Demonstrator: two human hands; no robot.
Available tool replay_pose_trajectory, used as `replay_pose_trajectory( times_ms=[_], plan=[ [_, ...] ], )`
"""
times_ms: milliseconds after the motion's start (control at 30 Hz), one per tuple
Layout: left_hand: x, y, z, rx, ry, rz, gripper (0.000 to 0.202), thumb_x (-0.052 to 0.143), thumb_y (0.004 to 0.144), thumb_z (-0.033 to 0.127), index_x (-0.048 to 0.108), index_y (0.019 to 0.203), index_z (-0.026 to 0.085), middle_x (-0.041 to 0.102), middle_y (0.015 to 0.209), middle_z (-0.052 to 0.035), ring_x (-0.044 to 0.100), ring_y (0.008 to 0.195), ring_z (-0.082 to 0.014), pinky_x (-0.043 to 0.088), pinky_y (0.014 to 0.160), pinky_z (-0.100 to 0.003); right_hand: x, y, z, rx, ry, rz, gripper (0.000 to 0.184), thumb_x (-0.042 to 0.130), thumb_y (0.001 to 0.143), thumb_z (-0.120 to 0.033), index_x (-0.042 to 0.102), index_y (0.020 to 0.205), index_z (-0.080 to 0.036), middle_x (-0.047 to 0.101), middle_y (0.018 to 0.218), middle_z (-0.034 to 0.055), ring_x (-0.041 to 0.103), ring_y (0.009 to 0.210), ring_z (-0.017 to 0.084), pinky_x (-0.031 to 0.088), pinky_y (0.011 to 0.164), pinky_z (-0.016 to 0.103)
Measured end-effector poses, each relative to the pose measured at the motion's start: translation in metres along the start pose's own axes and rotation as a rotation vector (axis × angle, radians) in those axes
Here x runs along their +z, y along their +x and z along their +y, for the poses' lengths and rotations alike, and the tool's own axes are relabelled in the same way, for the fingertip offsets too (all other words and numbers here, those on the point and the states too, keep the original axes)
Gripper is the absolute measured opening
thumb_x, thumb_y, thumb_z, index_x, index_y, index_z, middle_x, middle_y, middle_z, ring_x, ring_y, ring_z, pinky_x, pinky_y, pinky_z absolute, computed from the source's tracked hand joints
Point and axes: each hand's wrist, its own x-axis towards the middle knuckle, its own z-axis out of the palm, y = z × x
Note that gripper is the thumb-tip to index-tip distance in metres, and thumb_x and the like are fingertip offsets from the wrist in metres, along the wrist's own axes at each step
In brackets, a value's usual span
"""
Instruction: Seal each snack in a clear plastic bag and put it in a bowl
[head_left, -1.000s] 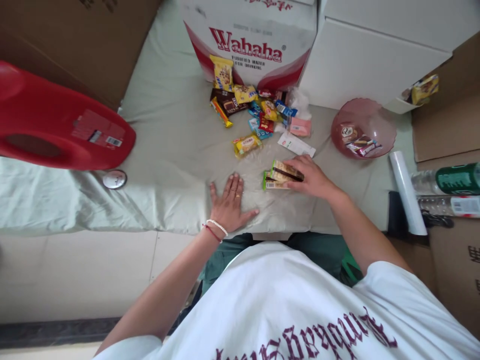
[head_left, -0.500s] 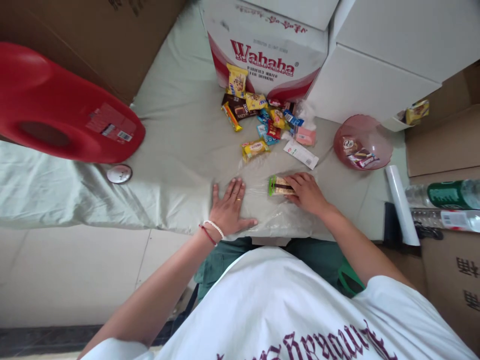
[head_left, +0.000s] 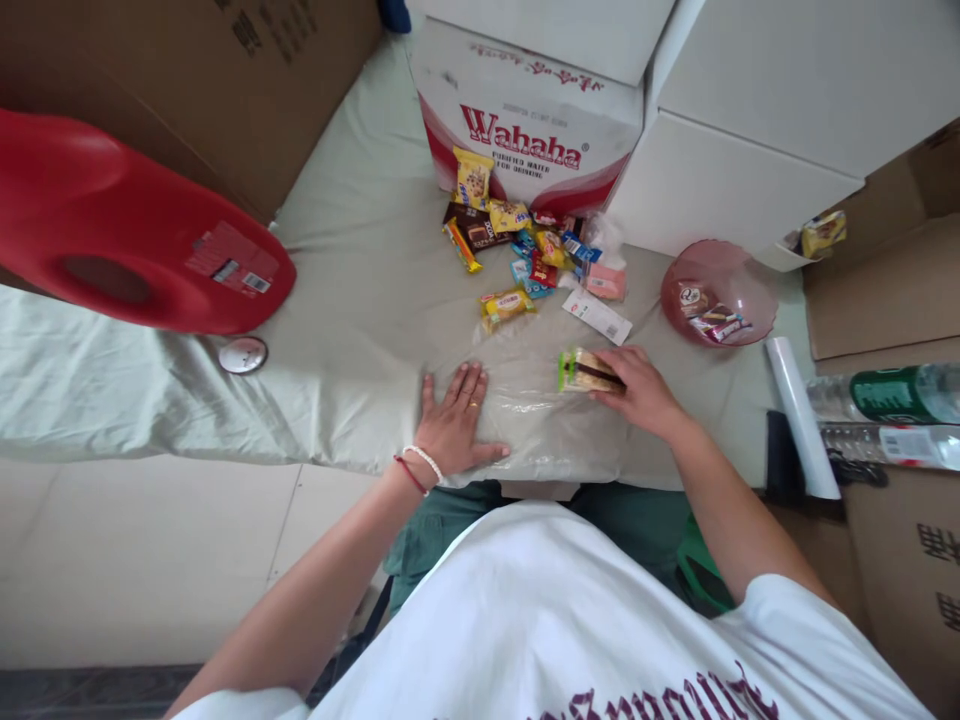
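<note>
My left hand (head_left: pixel 454 420) lies flat with fingers spread on a clear plastic bag (head_left: pixel 536 425), which is laid out on the cloth-covered table. In my right hand (head_left: pixel 641 390) is a packaged sandwich biscuit (head_left: pixel 589 372), pale with a dark middle band and a green wrapper end, gripped at its right end. It is held above the right part of the bag. Just beyond lie a yellow-wrapped snack (head_left: pixel 506 306), a white packet (head_left: pixel 598 316) and a pile of small wrapped snacks (head_left: pixel 547 250).
A pink translucent bowl (head_left: pixel 731 262) holding a few wrapped snacks stands to the right. Plastic bottles (head_left: pixel 889 392) and a white roll (head_left: pixel 801 415) are at far right. A Wahaha carton (head_left: pixel 525 110) stands behind the pile; a large red jug (head_left: pixel 150 230) lies at left beside a round badge (head_left: pixel 243 354).
My right hand has moved a little to the right with the biscuit, which now looks lifted and slightly turned. My left hand stays flat on the bag.
</note>
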Motion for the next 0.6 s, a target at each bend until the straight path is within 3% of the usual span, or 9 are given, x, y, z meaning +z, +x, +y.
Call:
replay_pose_trajectory(
  times_ms=[200, 333, 600],
  plan=[
    [-0.001, 0.002, -0.002, -0.004, -0.016, -0.011, 0.120, 0.058, 0.082, 0.082, 0.019, 0.169, 0.009, 0.018, 0.175, -0.0242, 0.020, 0.162, -0.0481, -0.001, 0.125, -0.078, 0.031, 0.043, -0.040, -0.035, -0.080, -0.234, 0.060, 0.076, 0.090, -0.028, 0.058, 0.147, -0.021, 0.066, 0.138, 0.0144, 0.054, 0.122, 0.035, 0.046, 0.105, 0.051],
    [-0.002, 0.002, -0.002, -0.008, -0.023, -0.025, 0.120, 0.058, 0.082, 0.081, 0.020, 0.169, 0.009, 0.018, 0.174, -0.0242, 0.020, 0.162, -0.0482, -0.001, 0.125, -0.078, 0.042, 0.048, -0.039, -0.008, -0.086, -0.254, 0.062, 0.080, 0.089, -0.030, 0.059, 0.147, -0.023, 0.062, 0.145, 0.0143, 0.052, 0.128, 0.036, 0.045, 0.105, 0.052],
    [0.000, 0.002, -0.003, -0.004, -0.038, -0.002, 0.122, 0.051, 0.082, 0.086, 0.018, 0.170, 0.008, 0.018, 0.175, -0.0244, 0.021, 0.161, -0.0485, -0.002, 0.125, -0.078, 0.043, 0.055, -0.050, -0.090, -0.136, -0.279, 0.052, 0.073, 0.095, -0.031, 0.060, 0.144, -0.020, 0.063, 0.143, 0.0141, 0.050, 0.128, 0.035, 0.040, 0.107, 0.051]
  ],
)
